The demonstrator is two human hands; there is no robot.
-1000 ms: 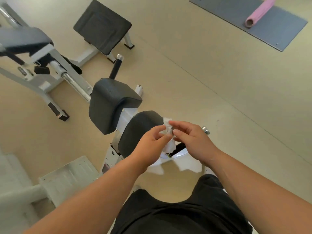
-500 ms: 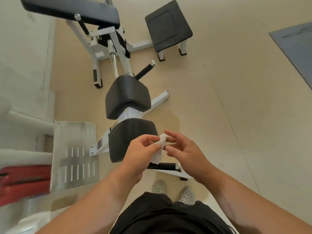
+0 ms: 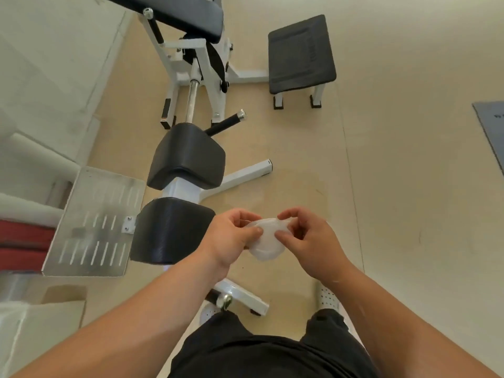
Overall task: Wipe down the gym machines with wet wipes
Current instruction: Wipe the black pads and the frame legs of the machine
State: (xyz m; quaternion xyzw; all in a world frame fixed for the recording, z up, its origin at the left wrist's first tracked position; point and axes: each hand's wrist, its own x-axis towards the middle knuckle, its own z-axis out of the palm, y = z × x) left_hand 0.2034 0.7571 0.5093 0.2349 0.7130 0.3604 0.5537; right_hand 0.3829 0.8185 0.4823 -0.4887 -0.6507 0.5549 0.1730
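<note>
Just right of the near black pad [image 3: 169, 230], above the floor [image 3: 381, 186], the wet wipe [image 3: 266, 242] sits between your hands: your left hand [image 3: 231, 238] pinches its left edge, your right hand [image 3: 309, 241] its right, fingers curled.

wet wipe [image 3: 266, 240]: white, plain, blurred at its edges
near pad [image 3: 169, 230]: black, faint fine texture
far pad [image 3: 188, 156]: black, dull sheen
machine frame [image 3: 245, 173]: white, black end cap
handle [image 3: 226, 121]: black grip, silver cap
footplate [image 3: 90, 225]: silver-grey, rows of short pale slots
stool [image 3: 301, 53]: black top, white legs, black feet
floor [image 3: 395, 186]: beige, thin dark seam lines
mat [image 3: 491, 132]: grey-blue
cushions [image 3: 21, 241]: dark red
shorts [image 3: 272, 356]: black
shoe [image 3: 328, 297]: white, dotted with small holes
</note>
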